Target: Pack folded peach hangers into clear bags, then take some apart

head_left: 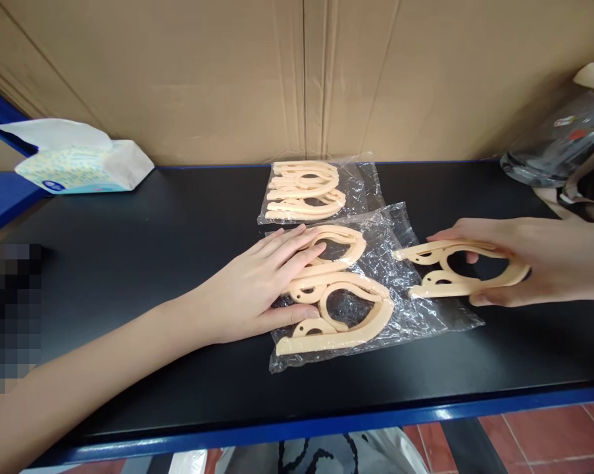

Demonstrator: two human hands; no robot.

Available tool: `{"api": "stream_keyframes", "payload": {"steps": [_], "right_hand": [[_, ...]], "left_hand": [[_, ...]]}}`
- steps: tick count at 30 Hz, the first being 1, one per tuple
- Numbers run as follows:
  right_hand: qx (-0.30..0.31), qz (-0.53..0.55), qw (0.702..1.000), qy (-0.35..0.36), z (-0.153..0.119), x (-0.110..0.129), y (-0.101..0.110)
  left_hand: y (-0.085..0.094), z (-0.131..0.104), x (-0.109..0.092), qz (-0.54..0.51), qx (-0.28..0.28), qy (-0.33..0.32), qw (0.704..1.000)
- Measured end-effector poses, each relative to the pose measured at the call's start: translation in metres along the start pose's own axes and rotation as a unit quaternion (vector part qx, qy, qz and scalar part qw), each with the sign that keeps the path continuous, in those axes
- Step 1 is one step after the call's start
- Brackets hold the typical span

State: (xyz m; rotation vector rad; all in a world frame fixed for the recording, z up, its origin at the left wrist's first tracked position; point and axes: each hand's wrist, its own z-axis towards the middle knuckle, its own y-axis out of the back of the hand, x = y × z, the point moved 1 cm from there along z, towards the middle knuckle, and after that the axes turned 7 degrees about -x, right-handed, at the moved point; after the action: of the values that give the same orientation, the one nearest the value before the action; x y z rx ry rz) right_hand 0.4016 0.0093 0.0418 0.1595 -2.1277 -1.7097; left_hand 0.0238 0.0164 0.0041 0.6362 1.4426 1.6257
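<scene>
Cream plastic fills my right hand: fingers and thumb grip a folded hanger by its rounded end, its two narrow ends pointing left over the right part of the clear front bag. I cannot tell whether they touch the film. My left hand lies palm down with fingers extended, grasping nothing, across the two bagged hangers. Light, even pressure there seems best, enough to stop the film slipping on the black table. For the right, I'd favour a level, gentle hold, since tilted ends could snag the wrinkled film. The rear bag lies just beyond, best left undisturbed by my fingertips.
</scene>
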Motion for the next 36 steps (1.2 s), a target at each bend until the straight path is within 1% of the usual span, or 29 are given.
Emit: {"api": "stream_keyframes", "payload": {"steps": [3,6,8,13,15,18,20,22,27,31,33,36], "right_hand": [[0.012,-0.002,0.999,0.034,0.008,0.017,-0.004],[-0.003,0.0,0.997,0.075,0.009,0.03,-0.008],[-0.015,0.001,0.996,0.091,0.008,0.034,-0.009],[-0.07,0.02,0.993,0.092,0.006,0.036,-0.005],[-0.074,0.024,0.993,0.088,0.008,0.035,-0.003],[-0.042,0.025,0.995,0.089,0.009,0.035,-0.003],[-0.014,0.043,0.995,0.092,0.008,0.035,-0.003],[0.0,0.065,0.994,0.091,0.005,0.035,-0.002],[-0.022,0.076,0.992,0.096,0.002,0.032,0.0],[0.012,0.075,0.993,0.09,0.008,0.037,-0.004],[0.003,0.059,0.993,0.1,0.012,0.042,-0.008],[-0.046,0.044,0.99,0.127,0.018,0.049,-0.017]], "left_hand": [[0.0,0.0,0.0,-0.003,-0.008,-0.002,1.0],[0.0,0.001,-0.001,0.01,0.008,-0.003,1.0],[0.001,0.001,-0.001,0.016,0.01,-0.003,1.0],[0.002,0.001,-0.002,0.016,0.011,-0.002,1.0],[0.002,0.0,-0.001,0.012,0.008,0.0,1.0],[0.001,0.0,-0.001,0.011,0.005,0.0,1.0],[0.0,0.0,0.0,0.013,0.005,-0.002,1.0],[0.0,0.0,0.0,0.018,0.008,-0.004,1.0],[-0.001,0.0,-0.001,0.026,-0.001,-0.016,1.0],[0.0,0.001,-0.001,0.026,-0.002,-0.018,0.999],[0.001,0.001,-0.001,0.027,0.0,-0.018,0.999],[0.001,0.001,-0.001,0.024,0.0,-0.021,0.999]]}}
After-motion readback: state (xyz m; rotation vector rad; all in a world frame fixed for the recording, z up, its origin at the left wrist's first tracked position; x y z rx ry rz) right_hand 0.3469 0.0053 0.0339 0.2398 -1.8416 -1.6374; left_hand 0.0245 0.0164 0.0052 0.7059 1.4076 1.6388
